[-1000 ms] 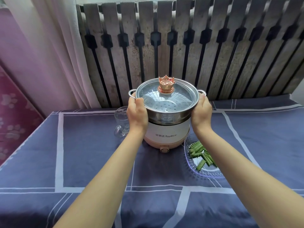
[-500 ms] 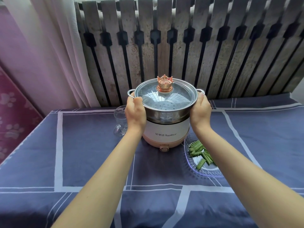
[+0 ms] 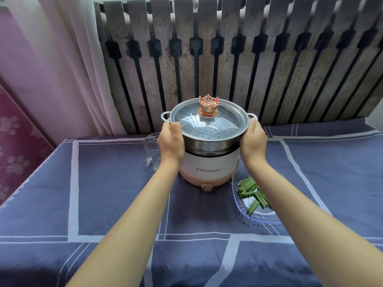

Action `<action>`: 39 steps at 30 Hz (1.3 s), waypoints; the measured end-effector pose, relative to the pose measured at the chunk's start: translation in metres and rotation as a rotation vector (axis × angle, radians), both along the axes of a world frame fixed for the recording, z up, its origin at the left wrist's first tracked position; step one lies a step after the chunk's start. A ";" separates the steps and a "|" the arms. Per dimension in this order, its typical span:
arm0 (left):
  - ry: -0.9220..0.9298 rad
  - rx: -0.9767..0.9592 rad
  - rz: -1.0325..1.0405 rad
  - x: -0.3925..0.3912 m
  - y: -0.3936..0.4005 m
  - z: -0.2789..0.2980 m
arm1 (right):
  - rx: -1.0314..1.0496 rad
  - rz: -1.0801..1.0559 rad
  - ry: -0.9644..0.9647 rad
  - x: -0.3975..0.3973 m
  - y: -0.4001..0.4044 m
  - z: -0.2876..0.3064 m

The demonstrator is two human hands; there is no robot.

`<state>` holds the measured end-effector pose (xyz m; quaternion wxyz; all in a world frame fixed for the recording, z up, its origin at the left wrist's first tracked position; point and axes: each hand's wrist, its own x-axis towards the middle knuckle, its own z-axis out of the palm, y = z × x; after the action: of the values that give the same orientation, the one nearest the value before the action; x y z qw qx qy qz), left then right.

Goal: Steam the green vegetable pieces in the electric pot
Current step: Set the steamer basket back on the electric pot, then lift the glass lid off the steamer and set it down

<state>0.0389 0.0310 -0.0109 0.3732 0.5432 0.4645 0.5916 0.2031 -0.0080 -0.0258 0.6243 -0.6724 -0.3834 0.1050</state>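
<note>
A white and pink electric pot (image 3: 209, 168) stands mid-table with a knob at its base. A steel steamer basket (image 3: 209, 144) with a glass lid (image 3: 207, 126) and copper crown knob sits just above the pot, a dark gap showing under it. My left hand (image 3: 171, 144) grips the basket's left side. My right hand (image 3: 253, 140) grips its right side. Green vegetable pieces (image 3: 251, 192) lie on a clear plate (image 3: 238, 200) to the pot's right, partly hidden by my right forearm.
A clear glass cup (image 3: 150, 154) stands left of the pot, just behind my left hand. A blue cloth with white lines (image 3: 103, 193) covers the table. A wooden slat fence (image 3: 228, 59) rises behind, and a curtain hangs at the back left.
Both hands have lifted the steamer basket with its lid slightly, so a gap now shows between it and the pot.
</note>
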 end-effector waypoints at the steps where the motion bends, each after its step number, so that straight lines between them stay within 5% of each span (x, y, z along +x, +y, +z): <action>1: 0.007 -0.005 -0.002 -0.001 0.000 0.000 | 0.000 0.008 -0.004 0.001 -0.001 0.000; 10: 0.011 -0.006 -0.041 -0.004 0.000 -0.001 | -0.112 0.062 -0.109 0.011 -0.004 -0.002; 22: 0.023 -0.079 -0.130 -0.012 -0.005 0.000 | -0.170 0.239 0.155 0.013 -0.006 -0.012; 30: 0.371 0.179 0.070 -0.016 -0.010 0.026 | -0.167 0.249 0.175 0.013 -0.008 -0.015; 39: 0.867 0.304 -0.066 0.015 0.012 0.057 | -0.280 0.132 -0.093 0.013 -0.004 -0.018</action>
<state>0.0543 0.0431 0.0465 0.0788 0.8036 0.4681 0.3589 0.2157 -0.0116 -0.0436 0.4978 -0.7303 -0.4370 0.1669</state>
